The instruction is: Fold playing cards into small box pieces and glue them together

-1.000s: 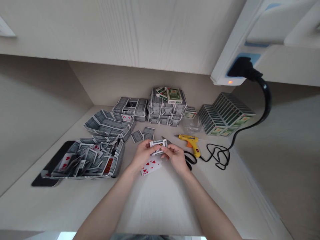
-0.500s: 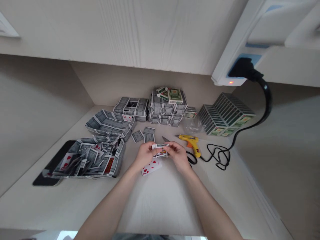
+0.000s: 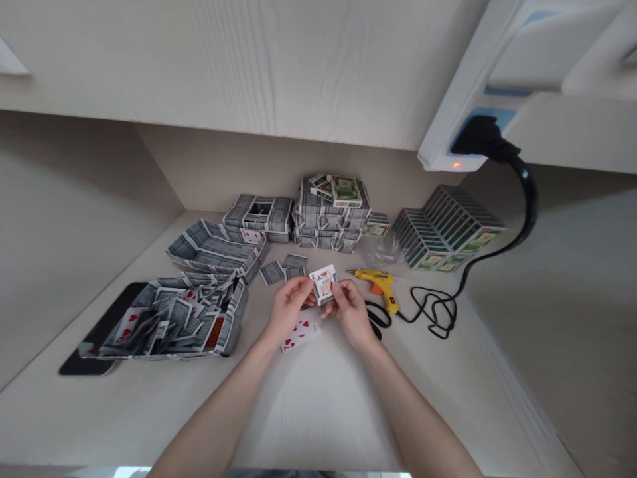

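Both my hands meet over the middle of the white desk point(image 3: 308, 405). My left hand point(image 3: 288, 307) and my right hand point(image 3: 351, 311) pinch a small folded playing card point(image 3: 323, 284) between their fingertips, its picture face turned up toward me. Under my left hand lies a card with red hearts point(image 3: 300, 334), flat on the desk. A few grey-backed folded cards point(image 3: 283, 269) lie just beyond my fingers.
A tray of loose folded cards point(image 3: 174, 318) stands left on a black pad point(image 3: 87, 348). Card-built boxes point(image 3: 259, 216) and a stack point(image 3: 331, 212) stand at the back. Right of my hands lie a yellow glue gun point(image 3: 378, 284), black scissors point(image 3: 375, 318), its cable point(image 3: 438, 309) and rows of card packs point(image 3: 448, 229).
The card piece was held edge-on with its grey back showing; my hands have turned it so the picture face shows and raised it slightly.
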### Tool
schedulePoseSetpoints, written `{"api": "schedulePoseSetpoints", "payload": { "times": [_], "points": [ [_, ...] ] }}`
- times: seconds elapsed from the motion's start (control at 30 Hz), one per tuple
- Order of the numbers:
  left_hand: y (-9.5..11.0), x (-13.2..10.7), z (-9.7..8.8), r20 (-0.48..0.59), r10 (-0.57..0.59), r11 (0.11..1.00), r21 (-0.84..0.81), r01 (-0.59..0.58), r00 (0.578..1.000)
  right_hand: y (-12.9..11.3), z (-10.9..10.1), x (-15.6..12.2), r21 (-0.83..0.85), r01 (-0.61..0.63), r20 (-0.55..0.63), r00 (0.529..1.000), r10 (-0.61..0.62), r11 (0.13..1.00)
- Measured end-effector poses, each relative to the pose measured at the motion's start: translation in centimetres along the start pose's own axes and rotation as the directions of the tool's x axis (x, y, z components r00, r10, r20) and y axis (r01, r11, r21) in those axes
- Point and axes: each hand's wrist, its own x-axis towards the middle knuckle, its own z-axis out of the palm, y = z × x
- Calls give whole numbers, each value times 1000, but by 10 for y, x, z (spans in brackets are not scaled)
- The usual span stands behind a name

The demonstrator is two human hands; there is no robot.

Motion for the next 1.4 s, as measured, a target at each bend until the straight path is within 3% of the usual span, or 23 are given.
{"api": "schedulePoseSetpoints", "payload": {
  "times": [0.23,0.37,0.5,1.03,1.4],
  "points": [
    [-10,-7,4,-62,166,948,284,-142,984,-5,6,-7,24,-41,119,992,38,999],
    [-16,-11,4,-106,174,913,389,-120,979,-5,13,-13,14,-78,182,981,74,997],
    [-15,-13,5,-161,166,935,339,-103,973,-3,17,-16,53,-61,197,979,50,997],
    [-15,-13,2,-183,142,960,264,-90,973,0,19,-17,120,-150,165,978,129,981],
    [-12,-11,9,-135,23,999,30,-19,991,3,17,-16,83,-83,89,993,75,993]
  ]
}}
